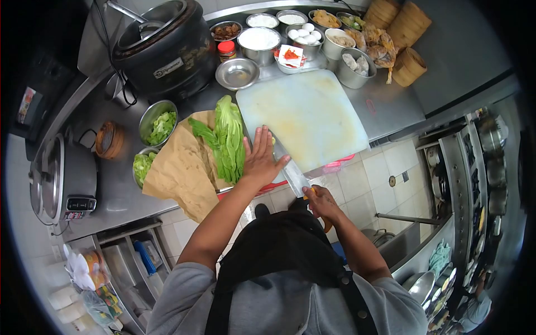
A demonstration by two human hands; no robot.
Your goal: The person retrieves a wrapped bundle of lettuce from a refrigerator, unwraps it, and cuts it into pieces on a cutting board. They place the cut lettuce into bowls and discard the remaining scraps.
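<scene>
A knife [295,178] is being held by the right hand [322,204], near the front edge of the metal counter [117,192]. The fingers of this hand are being curled tightly around the orange handle [327,225], and the blade is being pointed away from the body, toward the left hand [261,160]. The left hand is being held palm down at the left side of the white cutting board [304,114]; its fingers are being stretched out, a little spread, and nothing is being grasped by them. Whether the blade is being touched by the thumb cannot be told.

Just to the left of this hand, a head of green lettuce [228,139] is being supported by a sheet of brown paper [181,162]. Farther left, chopped greens [163,126] are being contained in two metal bowls [148,117]. Behind the board, white eggs [305,35] are being held in another bowl. At the back left, much space is being occupied by a large black pot [162,61].
</scene>
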